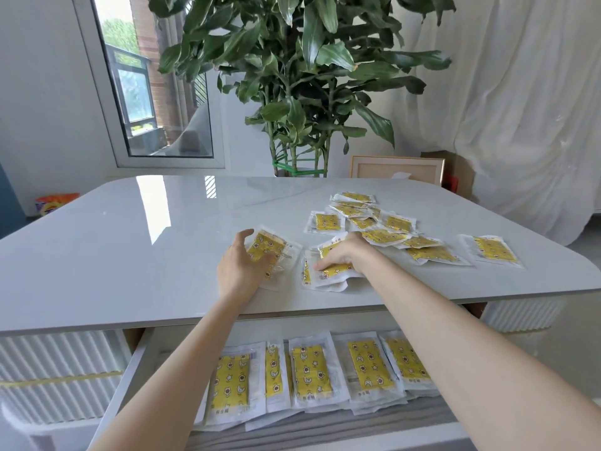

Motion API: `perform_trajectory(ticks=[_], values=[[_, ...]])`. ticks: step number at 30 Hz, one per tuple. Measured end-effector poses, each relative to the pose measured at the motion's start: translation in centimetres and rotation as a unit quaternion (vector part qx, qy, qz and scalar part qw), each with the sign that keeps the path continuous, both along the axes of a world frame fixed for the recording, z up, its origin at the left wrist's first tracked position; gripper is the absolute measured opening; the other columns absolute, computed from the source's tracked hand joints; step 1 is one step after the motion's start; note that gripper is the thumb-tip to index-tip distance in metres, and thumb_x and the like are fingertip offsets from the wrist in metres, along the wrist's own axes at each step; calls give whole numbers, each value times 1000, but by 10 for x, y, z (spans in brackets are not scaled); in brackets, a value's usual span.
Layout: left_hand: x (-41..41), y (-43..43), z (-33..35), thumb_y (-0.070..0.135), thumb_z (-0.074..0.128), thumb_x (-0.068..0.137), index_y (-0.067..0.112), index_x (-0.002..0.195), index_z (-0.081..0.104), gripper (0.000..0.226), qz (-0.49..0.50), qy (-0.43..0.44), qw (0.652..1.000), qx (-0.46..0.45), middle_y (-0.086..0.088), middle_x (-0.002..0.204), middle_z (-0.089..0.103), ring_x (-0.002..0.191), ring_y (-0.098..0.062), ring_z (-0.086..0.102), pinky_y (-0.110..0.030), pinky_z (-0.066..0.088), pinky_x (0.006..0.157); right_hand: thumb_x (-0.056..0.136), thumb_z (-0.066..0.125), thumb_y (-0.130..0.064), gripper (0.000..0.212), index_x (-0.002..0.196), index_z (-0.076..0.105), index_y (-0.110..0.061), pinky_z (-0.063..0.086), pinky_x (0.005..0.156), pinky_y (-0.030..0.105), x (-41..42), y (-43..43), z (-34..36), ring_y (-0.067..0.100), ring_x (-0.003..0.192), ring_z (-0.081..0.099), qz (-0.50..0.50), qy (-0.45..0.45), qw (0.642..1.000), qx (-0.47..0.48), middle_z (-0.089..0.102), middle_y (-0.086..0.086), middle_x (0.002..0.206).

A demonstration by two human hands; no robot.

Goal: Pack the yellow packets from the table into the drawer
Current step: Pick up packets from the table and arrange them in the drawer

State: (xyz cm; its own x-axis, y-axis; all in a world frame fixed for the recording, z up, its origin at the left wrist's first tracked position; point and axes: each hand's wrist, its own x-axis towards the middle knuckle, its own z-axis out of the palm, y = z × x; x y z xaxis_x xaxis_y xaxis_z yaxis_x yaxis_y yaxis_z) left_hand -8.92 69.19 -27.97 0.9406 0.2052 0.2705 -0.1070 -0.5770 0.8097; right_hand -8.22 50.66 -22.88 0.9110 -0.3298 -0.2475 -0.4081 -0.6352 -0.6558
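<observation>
Several yellow packets in clear white-edged wrappers lie scattered on the glossy white table (130, 255), most in a loose pile (374, 222) at the right. My left hand (239, 265) curls round one packet (273, 245) near the table's middle. My right hand (341, 255) presses down on a small stack of packets (325, 278) and its fingers curl over the stack's edge. Below the table's front edge the drawer (120, 395) stands pulled out, with several packets (309, 369) laid in a row inside it.
A single packet (494, 250) lies apart near the table's right edge. Behind the table stand a large potted plant (299, 76), a picture frame (396, 169) and white curtains (520, 109). A window (146, 92) is at the back left.
</observation>
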Motion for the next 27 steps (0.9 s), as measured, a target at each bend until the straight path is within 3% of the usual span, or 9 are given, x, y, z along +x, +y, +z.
perform_trajectory(ticks=[7,12,14,17,20,22,24,27], values=[[-16,8,3,31,66,86,29,136,42,55,-37,-2,994,-104,-8,126,57,103,-20,56,-33,49,88,66,87,-17,115,150,10,-7,39,102,32,-18,-2,-6,25,136,37,2,-40,995,90,35,9,149],[-41,20,10,19,67,87,21,137,44,56,-80,29,969,-232,-12,121,59,95,-24,62,-31,54,76,65,87,-14,101,145,26,-8,45,94,27,-39,-7,-8,21,128,46,38,-69,984,158,44,5,142],[-52,27,13,19,66,87,21,138,43,55,-92,55,962,-251,-11,122,60,92,-24,64,-30,55,74,56,92,-17,88,130,45,-7,49,93,28,-50,-11,-9,19,114,58,76,-28,978,190,58,6,128],[-72,38,16,18,65,88,22,139,42,56,-117,89,957,-250,-10,118,62,84,-19,65,-25,54,67,68,83,-5,36,96,60,-6,57,79,35,-72,-13,-7,20,81,69,137,46,956,256,71,12,96],[-90,51,17,19,66,86,25,140,40,60,-149,139,954,-221,-6,111,65,81,-16,67,-23,56,62,76,75,-3,40,113,58,-3,59,70,34,-92,-13,-10,22,79,71,202,124,936,260,71,15,103],[-101,64,14,16,67,85,26,140,41,61,-182,186,942,-210,-8,110,67,91,-23,68,-32,57,78,79,73,-4,45,119,54,-4,59,71,34,-100,-10,-14,22,84,70,233,150,928,248,69,14,108],[-111,76,11,11,66,86,27,138,43,60,-224,235,921,-217,-12,115,67,102,-30,66,-43,52,92,82,71,-4,35,113,57,-7,59,69,31,-108,-5,-16,20,84,70,257,169,922,234,70,11,104],[-124,92,6,5,61,88,28,134,48,53,-276,291,892,-209,-11,124,63,102,-30,67,-37,58,79,82,71,-6,34,114,59,-4,60,71,30,-115,3,-23,21,85,70,290,213,908,214,69,13,108]])
